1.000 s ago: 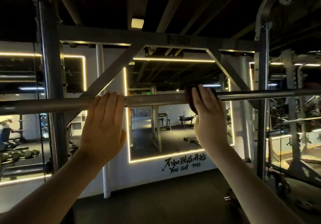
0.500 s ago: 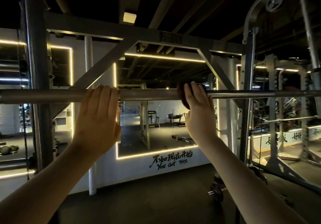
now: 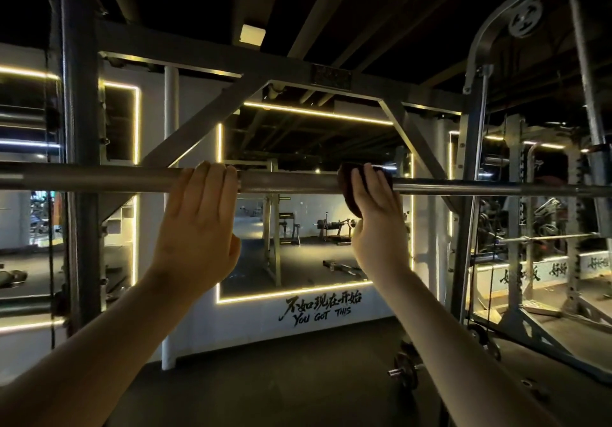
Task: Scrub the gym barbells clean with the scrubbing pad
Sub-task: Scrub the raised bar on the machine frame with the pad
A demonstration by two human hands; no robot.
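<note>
Head view, and the barbell [image 3: 291, 181] runs level right across the shot, edge to edge, up at the height of the raised hands and passing in front of the rack [image 3: 81, 161] uprights. Just right of centre sits the pad [image 3: 346, 191], dark, wrapped over the top of the steel with its near flap hanging below. The right hand [image 3: 374, 227] has it grasped: fingers [image 3: 359, 178] curled over the top, clamping the pad onto the barbell, back of the hand toward the camera. Over to the left, well apart from the pad, the left hand [image 3: 195, 237] grips bare steel, fingers [image 3: 212, 174] hooked over the top and the thumb lying beside the palm, below the shaft. Both forearms reach up from the bottom corners.

Behind the hands, the rack's crossbeam [image 3: 198, 52] spans the top with diagonal braces angling down on either side. Beyond that, a mirror [image 3: 314, 227] edged in yellow light strips shows benches and machines in a dim room. Black lettering [image 3: 323, 307] beneath it reads "YOU GOT THIS" under a line of Chinese characters. Low on the right, a small dumbbell [image 3: 402, 370] rests on the dark floor [image 3: 265, 377], beside the foot of a second rack [image 3: 516, 227].
</note>
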